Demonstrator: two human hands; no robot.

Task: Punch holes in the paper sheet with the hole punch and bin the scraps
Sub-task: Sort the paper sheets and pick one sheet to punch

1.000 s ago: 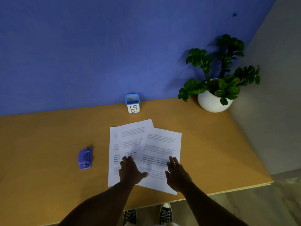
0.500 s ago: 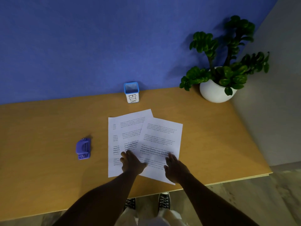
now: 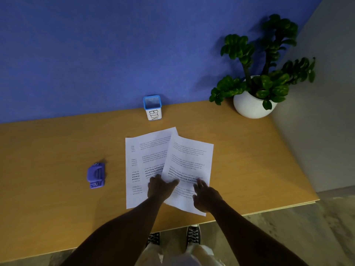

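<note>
Three printed paper sheets lie fanned and overlapping in the middle of the wooden table (image 3: 48,169). The top sheet (image 3: 190,160) is skewed to the right over the lower sheets (image 3: 134,169). My left hand (image 3: 160,189) rests flat on the papers, its thumb lying on the top sheet's left edge. My right hand (image 3: 205,196) presses with straight fingers on the lower part of the top sheet. A purple hole punch (image 3: 96,175) lies on the table left of the papers, away from both hands. A small blue-rimmed cup labelled BIN (image 3: 152,108) stands behind the papers by the wall.
A potted green plant in a white pot (image 3: 251,104) stands at the table's back right corner. A blue wall runs behind the table and a grey wall is on the right. My shoes (image 3: 193,235) show below the table's front edge.
Both hands slid slightly on the papers and the top sheet shifted a little to the right. The camera moved, so the scene sits higher in view.
</note>
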